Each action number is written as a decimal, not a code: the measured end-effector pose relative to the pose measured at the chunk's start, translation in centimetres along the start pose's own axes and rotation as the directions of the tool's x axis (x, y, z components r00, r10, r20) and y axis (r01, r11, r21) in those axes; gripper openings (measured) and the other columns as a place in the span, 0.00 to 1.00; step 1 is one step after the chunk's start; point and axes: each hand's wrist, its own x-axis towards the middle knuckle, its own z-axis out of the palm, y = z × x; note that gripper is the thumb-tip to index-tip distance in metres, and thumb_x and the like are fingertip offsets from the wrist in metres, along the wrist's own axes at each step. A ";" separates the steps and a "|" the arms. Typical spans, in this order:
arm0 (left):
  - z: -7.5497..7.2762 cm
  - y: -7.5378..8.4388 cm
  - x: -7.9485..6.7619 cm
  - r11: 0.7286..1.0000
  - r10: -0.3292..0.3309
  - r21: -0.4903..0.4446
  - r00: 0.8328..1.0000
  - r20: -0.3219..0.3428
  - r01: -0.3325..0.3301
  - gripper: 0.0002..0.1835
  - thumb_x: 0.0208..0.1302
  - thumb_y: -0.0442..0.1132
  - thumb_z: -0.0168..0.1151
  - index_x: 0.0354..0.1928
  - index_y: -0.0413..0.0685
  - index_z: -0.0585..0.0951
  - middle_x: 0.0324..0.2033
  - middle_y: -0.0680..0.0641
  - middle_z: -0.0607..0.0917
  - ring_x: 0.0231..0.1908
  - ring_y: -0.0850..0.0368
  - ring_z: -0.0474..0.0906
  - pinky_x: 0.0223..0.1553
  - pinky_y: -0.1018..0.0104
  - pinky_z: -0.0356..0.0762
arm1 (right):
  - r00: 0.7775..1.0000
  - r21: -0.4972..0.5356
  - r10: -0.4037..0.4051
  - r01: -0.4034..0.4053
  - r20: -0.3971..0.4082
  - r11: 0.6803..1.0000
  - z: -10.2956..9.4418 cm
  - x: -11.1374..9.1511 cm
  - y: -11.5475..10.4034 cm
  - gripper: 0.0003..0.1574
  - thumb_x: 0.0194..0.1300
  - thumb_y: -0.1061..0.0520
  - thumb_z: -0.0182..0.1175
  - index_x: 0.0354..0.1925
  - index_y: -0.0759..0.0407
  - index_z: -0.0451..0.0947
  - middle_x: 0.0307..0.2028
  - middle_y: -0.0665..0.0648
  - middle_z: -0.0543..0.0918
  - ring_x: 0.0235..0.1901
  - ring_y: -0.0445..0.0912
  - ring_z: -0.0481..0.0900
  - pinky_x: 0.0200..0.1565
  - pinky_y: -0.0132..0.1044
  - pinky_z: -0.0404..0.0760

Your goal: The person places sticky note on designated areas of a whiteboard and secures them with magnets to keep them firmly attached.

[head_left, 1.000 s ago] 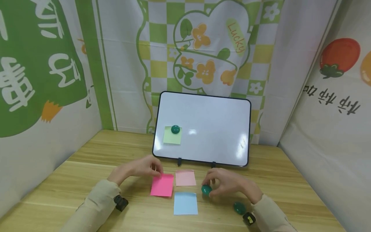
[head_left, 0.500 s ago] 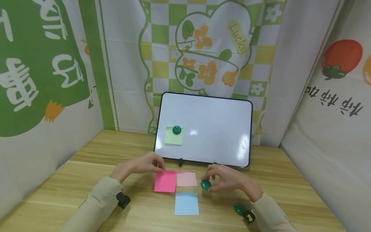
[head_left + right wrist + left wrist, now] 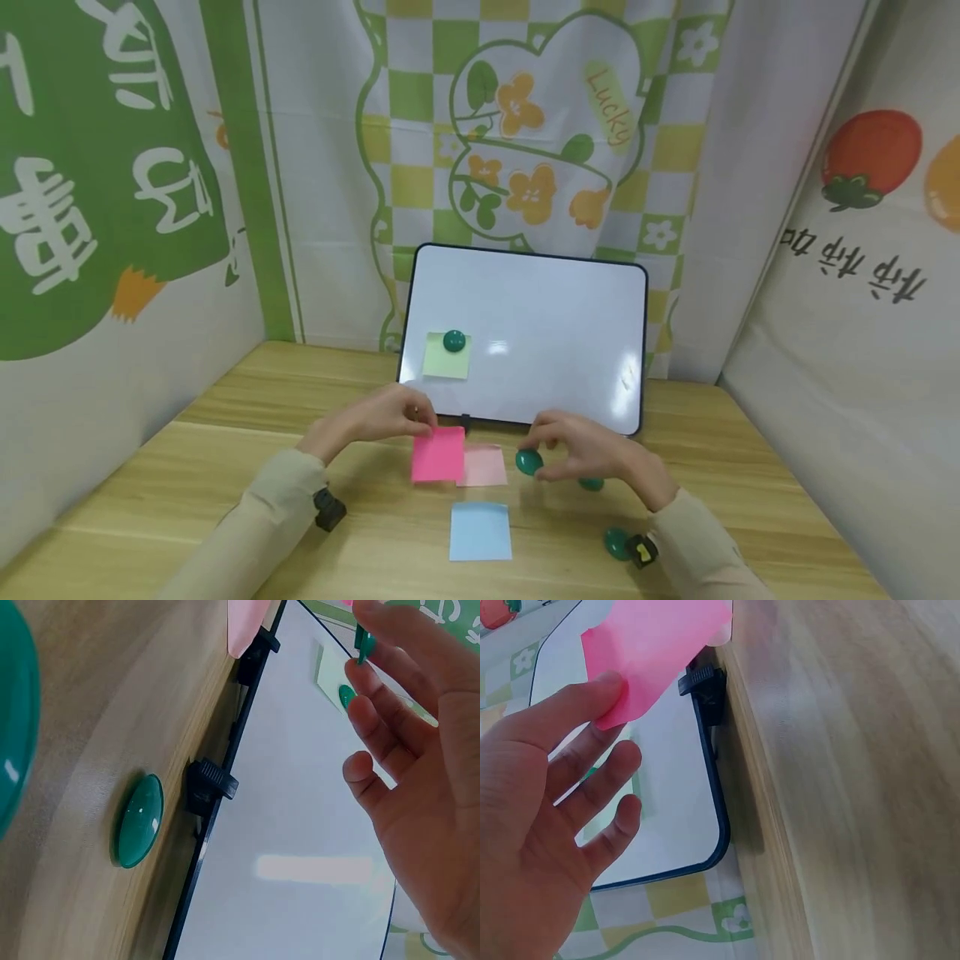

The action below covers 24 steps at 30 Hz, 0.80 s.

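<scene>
My left hand [image 3: 384,414] pinches the bright pink note [image 3: 438,457], my right hand [image 3: 579,447] a green magnet [image 3: 528,462]. I'd grip the note lightly, avoiding creases.

Table [image 3: 390,546]; blue note [image 3: 480,533], pale pink note [image 3: 484,467], discs [image 3: 617,543]

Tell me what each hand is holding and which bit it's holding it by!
The left hand pinches the bright pink note by its top edge, near a corner. The right hand pinches a green magnet by its rim.
</scene>
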 end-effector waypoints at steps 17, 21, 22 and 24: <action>-0.4 1.5 3.7 0.977 -0.060 0.196 0.987 -0.146 0.088 0.03 0.60 0.47 0.64 0.36 0.64 0.84 0.29 0.65 0.81 0.31 0.65 0.74 0.34 0.68 0.73 | 0.971 -0.178 -0.133 0.098 -0.197 0.979 0.0 1.3 0.9 0.24 0.56 0.48 0.67 0.51 0.49 0.79 0.42 0.45 0.77 0.39 0.44 0.75 0.41 0.34 0.78; -0.8 2.0 4.6 0.968 -0.037 0.239 0.984 -0.174 0.078 0.04 0.60 0.47 0.64 0.36 0.63 0.84 0.30 0.64 0.81 0.31 0.66 0.75 0.35 0.67 0.73 | 0.948 -0.246 -0.194 0.131 -0.252 0.960 -0.1 1.7 1.0 0.24 0.54 0.49 0.69 0.50 0.51 0.80 0.41 0.46 0.78 0.40 0.39 0.74 0.42 0.31 0.77; -0.9 2.1 4.8 0.965 -0.029 0.250 0.984 -0.177 0.074 0.04 0.60 0.47 0.63 0.36 0.62 0.84 0.30 0.63 0.81 0.31 0.66 0.75 0.35 0.68 0.74 | 0.943 -0.260 -0.207 0.137 -0.263 0.956 -0.2 1.8 1.0 0.24 0.53 0.50 0.69 0.50 0.51 0.80 0.41 0.46 0.78 0.40 0.39 0.74 0.42 0.30 0.76; -1.0 2.3 5.3 0.960 -0.009 0.275 0.983 -0.185 0.060 0.04 0.60 0.47 0.63 0.36 0.62 0.84 0.31 0.63 0.82 0.31 0.66 0.75 0.34 0.67 0.74 | 0.932 -0.294 -0.229 0.143 -0.280 0.945 -0.3 2.0 0.9 0.24 0.52 0.51 0.70 0.49 0.52 0.81 0.41 0.46 0.79 0.41 0.38 0.73 0.42 0.29 0.76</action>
